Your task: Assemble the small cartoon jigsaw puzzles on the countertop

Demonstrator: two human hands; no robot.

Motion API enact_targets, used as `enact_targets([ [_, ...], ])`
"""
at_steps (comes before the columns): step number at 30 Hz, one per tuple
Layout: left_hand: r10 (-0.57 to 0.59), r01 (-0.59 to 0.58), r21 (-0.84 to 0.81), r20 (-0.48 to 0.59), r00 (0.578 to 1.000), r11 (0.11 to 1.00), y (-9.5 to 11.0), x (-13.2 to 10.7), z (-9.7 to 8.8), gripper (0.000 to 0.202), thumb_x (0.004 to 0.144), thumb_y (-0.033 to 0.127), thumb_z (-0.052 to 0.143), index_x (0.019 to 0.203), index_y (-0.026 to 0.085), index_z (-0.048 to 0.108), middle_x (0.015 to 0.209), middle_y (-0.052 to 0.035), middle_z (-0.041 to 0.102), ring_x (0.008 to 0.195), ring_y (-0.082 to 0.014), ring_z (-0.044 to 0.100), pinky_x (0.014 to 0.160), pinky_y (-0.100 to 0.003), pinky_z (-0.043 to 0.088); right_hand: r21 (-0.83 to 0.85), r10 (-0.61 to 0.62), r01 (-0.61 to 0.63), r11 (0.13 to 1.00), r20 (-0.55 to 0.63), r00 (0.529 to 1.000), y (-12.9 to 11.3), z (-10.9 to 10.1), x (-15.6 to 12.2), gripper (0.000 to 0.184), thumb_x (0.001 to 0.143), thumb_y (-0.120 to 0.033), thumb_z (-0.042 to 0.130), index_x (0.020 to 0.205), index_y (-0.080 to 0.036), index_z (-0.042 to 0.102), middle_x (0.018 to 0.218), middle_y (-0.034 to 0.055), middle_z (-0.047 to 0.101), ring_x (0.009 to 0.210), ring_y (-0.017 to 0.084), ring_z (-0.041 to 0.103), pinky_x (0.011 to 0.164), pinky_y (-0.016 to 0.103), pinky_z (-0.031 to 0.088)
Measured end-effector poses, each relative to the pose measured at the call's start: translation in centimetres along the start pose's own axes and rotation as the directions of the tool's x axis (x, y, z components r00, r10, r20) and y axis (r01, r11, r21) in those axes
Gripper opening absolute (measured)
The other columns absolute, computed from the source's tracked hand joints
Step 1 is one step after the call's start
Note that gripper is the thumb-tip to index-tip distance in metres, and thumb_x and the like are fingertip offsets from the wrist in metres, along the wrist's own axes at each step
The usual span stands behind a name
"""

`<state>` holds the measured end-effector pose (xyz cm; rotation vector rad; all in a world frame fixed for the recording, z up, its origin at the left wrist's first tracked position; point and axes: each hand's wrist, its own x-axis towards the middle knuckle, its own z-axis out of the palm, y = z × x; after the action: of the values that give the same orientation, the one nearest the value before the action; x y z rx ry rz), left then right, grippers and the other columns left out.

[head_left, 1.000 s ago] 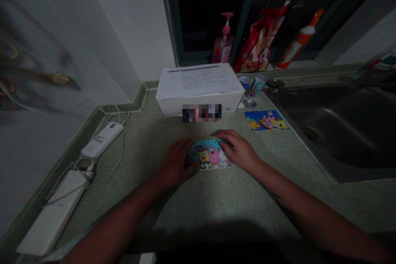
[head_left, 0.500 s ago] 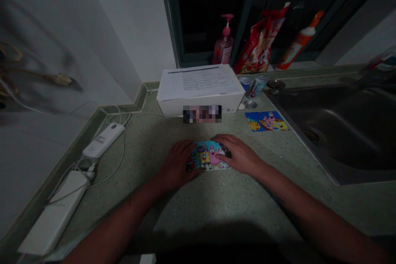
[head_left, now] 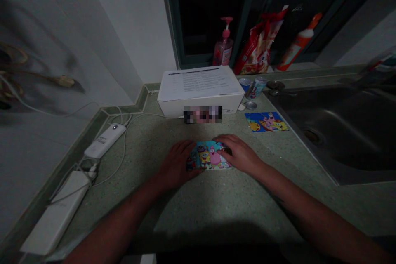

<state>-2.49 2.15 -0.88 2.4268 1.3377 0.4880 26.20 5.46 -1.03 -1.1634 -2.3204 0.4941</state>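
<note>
A small cartoon picture card (head_left: 210,156) lies on the counter in front of me, with yellow and pink figures on a light blue ground. My left hand (head_left: 176,161) curves round its left end, fingers along the upper edge and thumb at the lower edge. At the right end my right hand (head_left: 239,152) has its fingers by the top corner and its thumb on the card's face. Both hands hold the card between them, covering its two ends. Farther right, a second cartoon card (head_left: 266,122) with a darker blue ground lies flat, untouched.
Behind the cards stands a white box (head_left: 201,86) with a printed sheet on top and a phone (head_left: 202,114) against its front. Cans (head_left: 256,88) stand beside it. A metal sink (head_left: 340,128) is right. A power bank (head_left: 105,140), cables and a power strip (head_left: 57,214) lie left.
My right thumb has shifted slightly up and right on the card. The left hand and the card stay in place. The camera view has tilted a little.
</note>
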Motion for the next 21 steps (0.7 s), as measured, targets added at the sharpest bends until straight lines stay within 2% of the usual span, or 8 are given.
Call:
enact_targets([
  [5,0.004,-0.004,-0.013,-0.013,1.0,1.0,-0.1,0.1,0.0,0.078,0.085,0.051,0.079,0.151,0.022,0.048,0.15,-0.015,0.056,0.139,-0.0363,0.051,0.12,-0.057,0.041,0.015,0.003,-0.003,1.0,-0.006,1.0,0.0,0.1,0.0,0.035,0.096,-0.018,0.066,0.131,-0.02,0.066,0.127,0.013,0.073,0.118,0.03,0.067,0.104,0.052,0.054],
  [15,-0.034,0.033,-0.036,-0.022,0.999,0.999,0.1,0.7,0.0,0.081,0.077,0.046,0.088,0.146,0.024,0.053,0.141,-0.0135,0.06,0.131,-0.0367,0.054,0.114,-0.058,0.044,0.003,-0.024,0.024,1.0,0.0,1.0,-0.2,0.8,0.5,0.04,0.096,-0.021,0.066,0.136,-0.019,0.064,0.132,0.0147,0.071,0.122,0.032,0.065,0.107,0.055,0.051],
  [21,-0.039,0.039,-0.045,-0.018,0.999,0.998,0.0,0.8,0.1,0.082,0.075,0.045,0.088,0.146,0.024,0.054,0.14,-0.014,0.059,0.131,-0.0376,0.053,0.114,-0.059,0.043,0.026,-0.021,0.021,0.999,0.005,1.0,-0.3,1.2,1.1,0.046,0.092,-0.01,0.058,0.136,-0.021,0.064,0.129,0.0122,0.072,0.121,0.03,0.065,0.108,0.054,0.05],
])
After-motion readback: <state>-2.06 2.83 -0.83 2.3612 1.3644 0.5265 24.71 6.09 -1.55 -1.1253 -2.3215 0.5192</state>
